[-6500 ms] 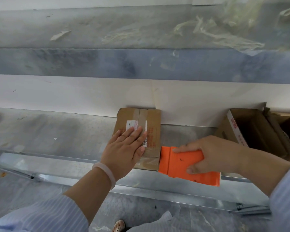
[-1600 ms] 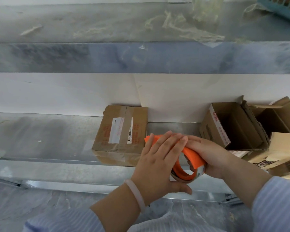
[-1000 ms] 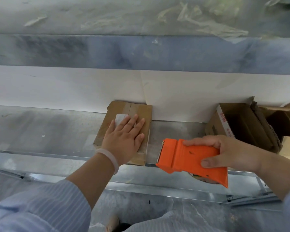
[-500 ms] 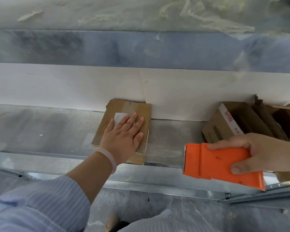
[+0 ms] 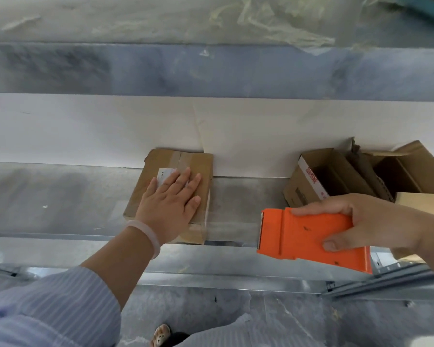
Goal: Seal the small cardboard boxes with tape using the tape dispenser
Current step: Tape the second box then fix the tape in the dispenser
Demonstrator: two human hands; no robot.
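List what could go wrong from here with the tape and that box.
The sealed box sits at the shelf's front edge; pressure from the left hand may tip it off. A loose tape strip at its right side might lift or wrinkle. The right hand's grip on the orange dispenser nears its cutting end.

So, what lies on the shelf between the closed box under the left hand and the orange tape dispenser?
Nothing: in the head view, only bare metal shelf separates the closed box from the tape dispenser in the right hand.
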